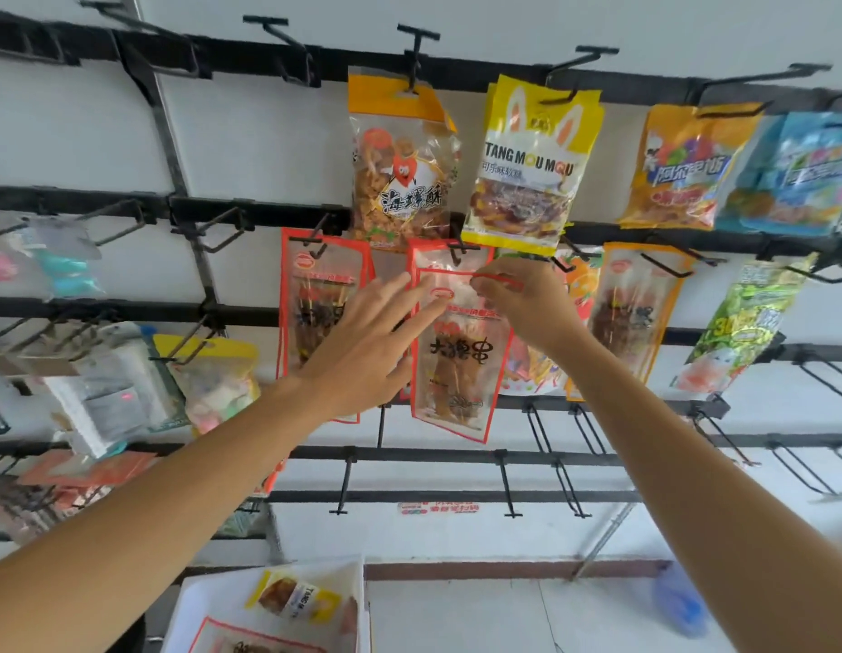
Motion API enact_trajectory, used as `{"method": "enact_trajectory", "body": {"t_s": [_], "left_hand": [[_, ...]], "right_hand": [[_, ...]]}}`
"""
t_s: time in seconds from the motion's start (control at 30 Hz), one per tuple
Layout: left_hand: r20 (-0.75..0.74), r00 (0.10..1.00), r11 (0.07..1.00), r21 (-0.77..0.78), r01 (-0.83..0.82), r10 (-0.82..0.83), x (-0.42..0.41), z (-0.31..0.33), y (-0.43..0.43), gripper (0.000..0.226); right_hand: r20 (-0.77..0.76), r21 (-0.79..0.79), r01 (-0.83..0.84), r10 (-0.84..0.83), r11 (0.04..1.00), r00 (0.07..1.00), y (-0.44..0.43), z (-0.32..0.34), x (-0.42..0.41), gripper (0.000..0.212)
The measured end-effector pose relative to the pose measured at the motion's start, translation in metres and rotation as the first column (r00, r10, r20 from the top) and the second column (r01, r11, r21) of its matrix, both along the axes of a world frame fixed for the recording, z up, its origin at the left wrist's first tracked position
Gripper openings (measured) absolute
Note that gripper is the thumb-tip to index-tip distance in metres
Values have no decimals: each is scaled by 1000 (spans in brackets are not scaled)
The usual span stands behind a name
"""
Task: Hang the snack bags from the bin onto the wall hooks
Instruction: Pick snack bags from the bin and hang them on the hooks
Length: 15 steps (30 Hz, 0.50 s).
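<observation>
Two bare hands meet at a red-bordered clear plastic snack bag (454, 369) of brown skewers. The right hand (527, 299) pinches its top edge, just below a black wire hook (459, 249). The left hand (367, 341), fingers straight and spread, touches the bag's left side. Behind the grip, black metal rails (433, 455) cross a white wall (249, 134). Above it hangs a yellow rabbit-eared bag (527, 172). Well below stands a white box-shaped bin (207, 596) holding more packets.
</observation>
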State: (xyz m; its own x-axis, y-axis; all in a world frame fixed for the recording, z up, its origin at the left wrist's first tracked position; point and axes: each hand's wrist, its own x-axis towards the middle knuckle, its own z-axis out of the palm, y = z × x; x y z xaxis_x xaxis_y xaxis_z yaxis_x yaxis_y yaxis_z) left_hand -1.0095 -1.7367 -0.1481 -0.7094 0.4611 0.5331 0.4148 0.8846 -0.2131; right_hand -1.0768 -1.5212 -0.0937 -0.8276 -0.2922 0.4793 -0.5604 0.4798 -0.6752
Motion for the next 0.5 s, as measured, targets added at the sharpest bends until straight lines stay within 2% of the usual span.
{"method": "enact_trajectory", "body": {"t_s": [0.17, 0.33, 0.5], "left_hand": [[-43, 999, 999, -32, -13, 12, -31, -8, 1, 71], [-140, 989, 998, -23, -55, 51, -48, -5, 4, 69], [-231, 969, 996, 15, -83, 84, -54, -7, 10, 68]], "right_hand": [[3, -93, 42, -42, 995, 999, -13, -7, -23, 8], [22, -178, -20, 24, 984, 999, -17, -14, -37, 8], [-37, -172, -91, 85, 981, 996, -14, -13, -41, 11]]}}
